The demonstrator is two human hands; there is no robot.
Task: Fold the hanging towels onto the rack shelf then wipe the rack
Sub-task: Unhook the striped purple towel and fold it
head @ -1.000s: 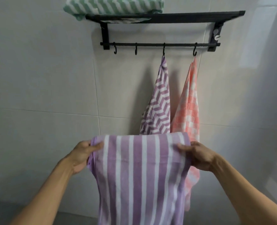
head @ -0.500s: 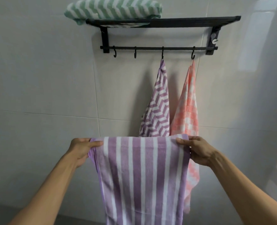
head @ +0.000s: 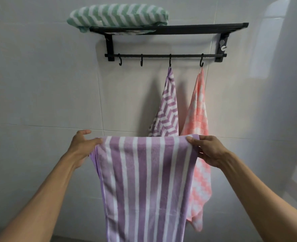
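My left hand and right hand, apart, pinch the striped towel's top corners. I'm mid-fold; next, bring corners together, then onto the shelf.

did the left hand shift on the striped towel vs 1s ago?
Yes, slightly. The left hand sits a bit higher against the horizontal tile seam, thumb now lifted, fingers holding the purple striped towel at its corner.

The striped purple towel runs off the bottom edge, hides the chevron towel's lower end, and covers part of the pink towel.
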